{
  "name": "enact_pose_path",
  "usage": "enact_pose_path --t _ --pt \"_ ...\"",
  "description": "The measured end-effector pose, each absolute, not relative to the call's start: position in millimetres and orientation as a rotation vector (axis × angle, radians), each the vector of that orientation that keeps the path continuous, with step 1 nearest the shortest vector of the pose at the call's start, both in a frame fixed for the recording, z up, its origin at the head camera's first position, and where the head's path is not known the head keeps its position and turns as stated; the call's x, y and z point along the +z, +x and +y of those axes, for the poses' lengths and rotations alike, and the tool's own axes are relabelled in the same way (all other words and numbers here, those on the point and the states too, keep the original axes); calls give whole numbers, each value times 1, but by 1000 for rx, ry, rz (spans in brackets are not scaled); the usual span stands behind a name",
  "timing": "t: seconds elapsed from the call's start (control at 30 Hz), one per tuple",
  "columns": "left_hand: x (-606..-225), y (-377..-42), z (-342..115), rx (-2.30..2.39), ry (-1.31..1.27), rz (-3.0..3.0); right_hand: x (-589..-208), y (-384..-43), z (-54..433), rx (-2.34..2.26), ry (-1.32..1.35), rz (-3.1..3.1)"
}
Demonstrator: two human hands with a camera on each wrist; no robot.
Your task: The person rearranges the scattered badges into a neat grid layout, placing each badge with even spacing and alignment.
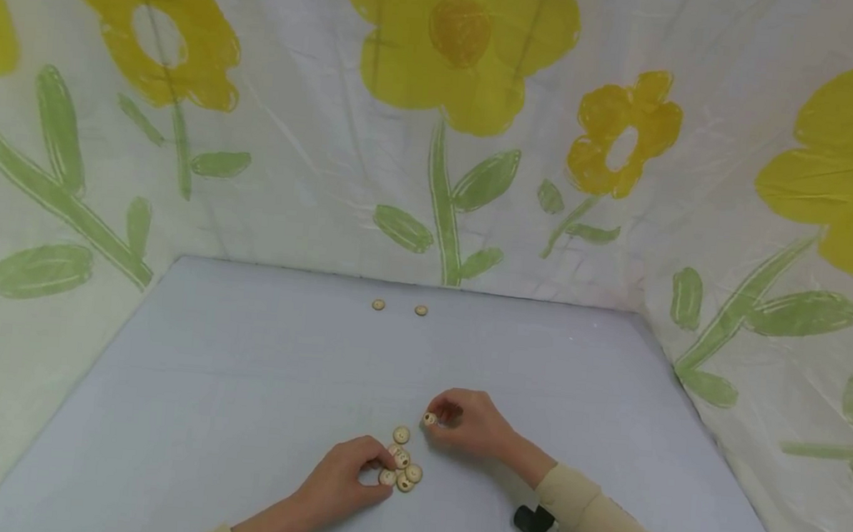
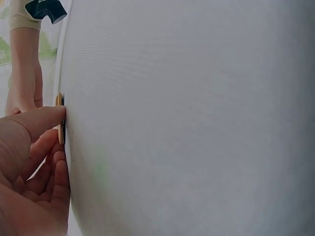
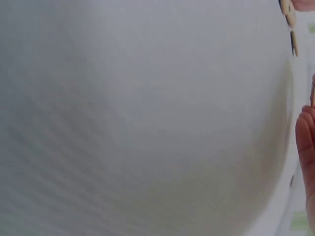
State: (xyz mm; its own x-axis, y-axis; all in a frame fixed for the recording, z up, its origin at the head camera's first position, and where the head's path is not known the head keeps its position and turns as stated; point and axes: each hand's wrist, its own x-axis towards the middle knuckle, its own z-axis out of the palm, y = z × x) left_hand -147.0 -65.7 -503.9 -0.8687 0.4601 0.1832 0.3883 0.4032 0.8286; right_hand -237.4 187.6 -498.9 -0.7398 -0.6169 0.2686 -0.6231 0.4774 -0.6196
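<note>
Nine small round wooden discs [image 1: 401, 434] show, as near as I can count through the overlaps: six bunched near the person on the pale table [image 1: 238, 368], one in the grip of the right hand [image 1: 470, 424], and two more, the far pair [image 1: 420, 310], side by side but apart near the back edge.

The right hand pinches its disc between thumb and forefinger, just above and beside the bunch; that held disc [image 1: 430, 418] has its printed side turned toward the wearer, a dark mark at its left. The left hand [image 1: 345, 472] has thumb and forefinger bent round the bunch's leftmost disc, with only a small gap between the fingertips, which the disc fills. Being round, the discs have no long axis; those in the bunch lie flat or lean slightly on one another, printed sides up, and a few overlap.

A black device [image 1: 530, 522] sits by the right sleeve [image 1: 602, 514]. Behind the table hangs a white cloth [image 1: 299, 164] with five yellow flowers [image 1: 551, 25] painted across it, some cut off by the view.
</note>
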Motion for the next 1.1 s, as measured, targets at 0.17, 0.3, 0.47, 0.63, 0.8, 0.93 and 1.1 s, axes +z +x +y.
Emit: enact_pose_path --t 0.17,0.3,0.47,0.63,0.8,0.93,1.1 --pt "-503 -146 -66 1473 760 2564 -500 -249 189 1120 1092 -2685" --pt "-502 -146 -66 1478 764 2561 -499 -258 191 1094 1033 -2697" --pt "-503 -147 -65 1468 761 2558 -498 -270 193 1081 994 -2707" --pt "-503 -146 -65 1456 752 2561 -495 -279 195 1105 919 -2741" --pt "-503 -146 -65 1452 751 2573 -495 -288 197 1115 831 -2784" --pt "-501 -146 -65 1462 753 2577 -496 -299 200 1094 775 -2803" --pt "-499 -146 -65 1461 747 2577 -496 -312 203 1098 679 -2824"
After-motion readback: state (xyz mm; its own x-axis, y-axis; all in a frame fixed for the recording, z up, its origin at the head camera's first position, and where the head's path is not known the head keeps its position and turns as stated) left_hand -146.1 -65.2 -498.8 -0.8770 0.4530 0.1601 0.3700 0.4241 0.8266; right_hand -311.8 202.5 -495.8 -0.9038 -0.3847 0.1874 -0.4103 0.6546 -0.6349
